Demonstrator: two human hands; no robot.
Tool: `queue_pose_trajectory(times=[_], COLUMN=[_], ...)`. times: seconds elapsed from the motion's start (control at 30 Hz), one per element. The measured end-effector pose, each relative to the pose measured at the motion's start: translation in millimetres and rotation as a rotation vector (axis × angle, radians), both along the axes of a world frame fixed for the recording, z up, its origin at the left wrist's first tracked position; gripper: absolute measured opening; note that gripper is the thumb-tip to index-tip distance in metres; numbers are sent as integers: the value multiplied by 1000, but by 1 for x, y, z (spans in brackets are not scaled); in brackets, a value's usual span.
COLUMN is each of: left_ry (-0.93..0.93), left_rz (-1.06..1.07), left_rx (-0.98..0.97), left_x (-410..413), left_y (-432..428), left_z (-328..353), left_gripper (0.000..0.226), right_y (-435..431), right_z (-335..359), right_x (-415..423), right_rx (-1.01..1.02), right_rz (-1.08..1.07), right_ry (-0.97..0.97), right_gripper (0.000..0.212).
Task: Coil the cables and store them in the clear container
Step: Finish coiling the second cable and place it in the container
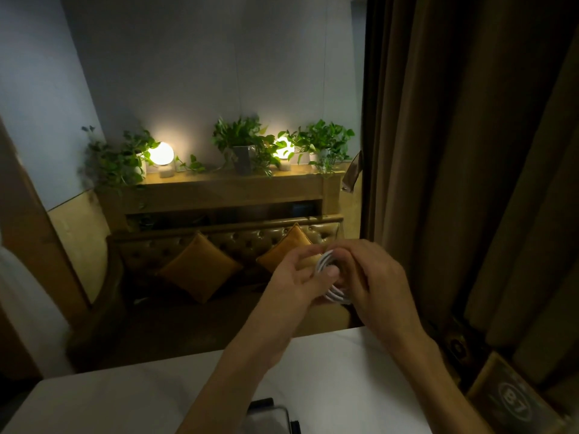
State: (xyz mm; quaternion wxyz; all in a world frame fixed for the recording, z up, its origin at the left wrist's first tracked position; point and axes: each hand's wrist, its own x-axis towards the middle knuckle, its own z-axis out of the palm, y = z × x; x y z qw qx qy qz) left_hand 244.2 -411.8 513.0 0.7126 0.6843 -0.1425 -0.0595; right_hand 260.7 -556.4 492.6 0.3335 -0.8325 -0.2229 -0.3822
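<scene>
Both hands' fingers (316, 270) half-hide the white cable coil (333, 294).

Two bare hands are showing, the left hand (297, 277) and the right hand (372, 277), both closing around one coiled white cable (327, 277). Three potted plants are standing on the wooden shelf (232, 180): one at 9 o'clock (122, 161), one in the middle (244, 145), one at 3 o'clock (326, 145). Two round lamps are glowing among them, one (161, 153) and another (283, 148). Two orange cushions are leaning on the one tufted sofa (250, 239): the first (200, 270), the second (288, 249). One white counter (125, 399) is sitting at 6 o'clock, carrying one clear container (269, 416).
</scene>
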Motion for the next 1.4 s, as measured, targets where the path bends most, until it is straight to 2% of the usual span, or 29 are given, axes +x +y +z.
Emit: queue_pose_trajectory(times=[0.07, 0.17, 0.27, 0.33, 0.47, 0.57, 0.73, 0.9, 1.0, 1.07, 1.17, 1.23, 1.4], left_ry=[-152, -286, -313, -250, -57, 7, -5, -6, 77, 71, 105, 122, -90], left_rz=[206, 371, 342, 264, 129, 88, -31, -26, -78, -181, -239, -221, 117], left_rx=[171, 228, 216, 115, -62, -142, -135, -190, -318, -250, -241, -245, 10], left_x=[-4, -7, -6, -7, -6, -2, 0, -1, 2, 2, 2, 1, -4], left_y=[-4, -4, -3, -2, -1, -5, -6, -4, 3, 8, 11, 10, 1], left_z=[-3, -3, -2, 0, 0, -2, -5, -10, -9, -5, -3, -3, -11], left_gripper=[34, 13, 7, 4, 5, 6, 35, 27, 36, 39, 15, 21, 34], right_y=[-1, -1, -3, -3, 0, 6, 5, 1, 0, 0, -1, -1, 3], right_z=[-1, -2, -1, 2, 0, -1, -5, -5, -2, 0, -1, -3, -8], right_x=[1, 0, -1, -2, -1, -1, -2, -1, -3, -4, -3, -1, -1], right_rx=[-3, 58, 182, 281, 375, 390, 240, 440, 531, 554, 550, 500, 382], right_rz=[-13, -43, 10, 78, 93, 70, -44, 48, 120, 141, 170, 171, 196], right_ry=[-23, 46, 154, 248, 293, 271, 122, 280, 335, 352, 354, 344, 329], right_gripper=[57, 48, 34, 31, 28, 31, 25, 24, 26, 32, 34, 30, 36])
